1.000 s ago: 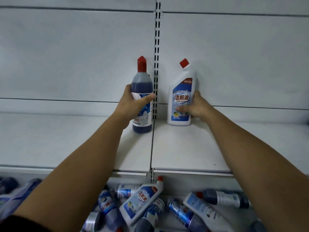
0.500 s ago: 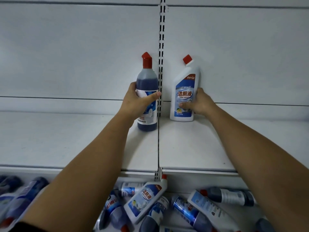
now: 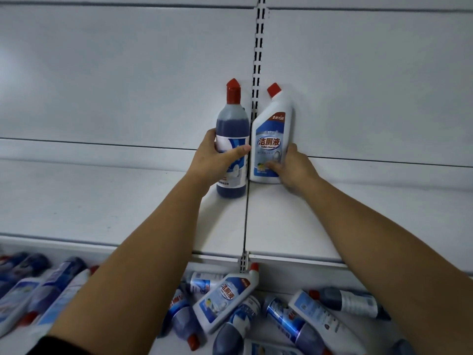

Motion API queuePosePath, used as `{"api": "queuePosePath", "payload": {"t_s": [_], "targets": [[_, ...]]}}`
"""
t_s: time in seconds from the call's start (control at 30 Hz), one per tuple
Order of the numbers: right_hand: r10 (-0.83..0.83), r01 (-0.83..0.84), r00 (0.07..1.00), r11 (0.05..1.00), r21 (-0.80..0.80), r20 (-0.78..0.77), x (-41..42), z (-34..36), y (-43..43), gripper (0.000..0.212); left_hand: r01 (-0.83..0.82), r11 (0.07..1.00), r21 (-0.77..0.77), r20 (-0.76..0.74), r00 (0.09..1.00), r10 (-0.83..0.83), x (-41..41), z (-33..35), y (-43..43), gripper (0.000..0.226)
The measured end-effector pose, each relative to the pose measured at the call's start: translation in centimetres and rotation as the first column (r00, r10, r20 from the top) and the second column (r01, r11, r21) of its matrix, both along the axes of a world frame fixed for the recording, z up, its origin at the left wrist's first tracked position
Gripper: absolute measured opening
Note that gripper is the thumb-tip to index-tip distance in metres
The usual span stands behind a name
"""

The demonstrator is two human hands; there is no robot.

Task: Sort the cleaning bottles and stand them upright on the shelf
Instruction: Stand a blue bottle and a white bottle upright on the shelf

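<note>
Left grip: my left hand (image 3: 217, 160) wraps the labelled belly of the round, dark-blue translucent plastic bottle with the red pointed cap (image 3: 232, 144), thumb across the front, fingers round the far side.
Right grip: my right hand (image 3: 291, 167) is clasped on the lower right side of the white plastic toilet-cleaner bottle with the angled neck and red cap (image 3: 272, 139), thumb on its blue label.
Where the bottles are: both stand at the back of the white metal shelf (image 3: 102, 201), one on each side of the seam between its two boards.
Key relation: each bottle's long axis runs upright, base down on the shelf, and each lies straight ahead of its own hand; the two stand just beside each other, nearly touching at the shoulder.
Next move, as I judge it: let go of both and draw my hands straight back without tipping either.
Surface: flat, smooth, bare apart from these two.
Backing: white panel with a black slotted upright (image 3: 257, 73) rising between the bottles.
Below: a jumble of fallen blue and white bottles (image 3: 230, 301) lies on the lower level, not yet sorted.
</note>
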State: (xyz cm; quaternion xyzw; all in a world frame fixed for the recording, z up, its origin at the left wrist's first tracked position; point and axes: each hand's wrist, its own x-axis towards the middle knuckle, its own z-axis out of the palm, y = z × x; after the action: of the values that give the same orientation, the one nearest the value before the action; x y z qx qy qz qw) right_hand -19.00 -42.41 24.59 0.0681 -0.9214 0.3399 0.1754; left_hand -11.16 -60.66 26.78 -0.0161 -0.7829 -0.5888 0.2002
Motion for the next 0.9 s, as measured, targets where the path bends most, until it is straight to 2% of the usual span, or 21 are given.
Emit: {"api": "queuePosePath", "payload": {"t_s": [0.1, 0.17, 0.27, 0.5, 0.73, 0.9], "targets": [[-0.048, -0.005, 0.984, 0.953, 0.302, 0.169, 0.6, -1.0, 0.6, 0.057, -0.021, 1.0, -0.008, 0.014, 1.0, 0.021, 0.3, 0.2, 0.2, 0.063], [-0.031, -0.097, 0.955, 0.907, 0.41, 0.294, 1.4, -1.6, 1.2, 0.062, -0.034, 0.999, -0.007, 0.025, 0.999, 0.035, 0.6, 0.3, 0.3, 0.063], [0.027, -0.192, 0.929, 0.886, 0.422, 0.368, 3.1, -2.1, 2.4, 0.065, -0.057, 0.998, -0.001, 0.034, 0.998, 0.057, 1.6, 0.5, 0.7, 0.065], [0.127, -0.253, 0.951, 0.843, 0.475, 0.281, 8.6, -2.7, 3.8, 0.052, -0.085, 0.995, 0.055, -0.004, 0.996, 0.085, 5.7, -0.2, 2.3, 0.062], [0.207, -0.268, 0.96, 0.872, 0.408, 0.188, 13.4, -2.8, 3.1, 0.045, -0.101, 0.987, 0.122, -0.068, 0.992, 0.11, 10.0, -0.7, 2.8, 0.061], [0.263, -0.313, 0.947, 0.885, 0.344, 0.183, 15.6, -2.5, 0.7, 0.041, -0.144, 0.976, 0.162, -0.11, 0.98, 0.163, 12.5, -0.6, 0.6, 0.061]]}}
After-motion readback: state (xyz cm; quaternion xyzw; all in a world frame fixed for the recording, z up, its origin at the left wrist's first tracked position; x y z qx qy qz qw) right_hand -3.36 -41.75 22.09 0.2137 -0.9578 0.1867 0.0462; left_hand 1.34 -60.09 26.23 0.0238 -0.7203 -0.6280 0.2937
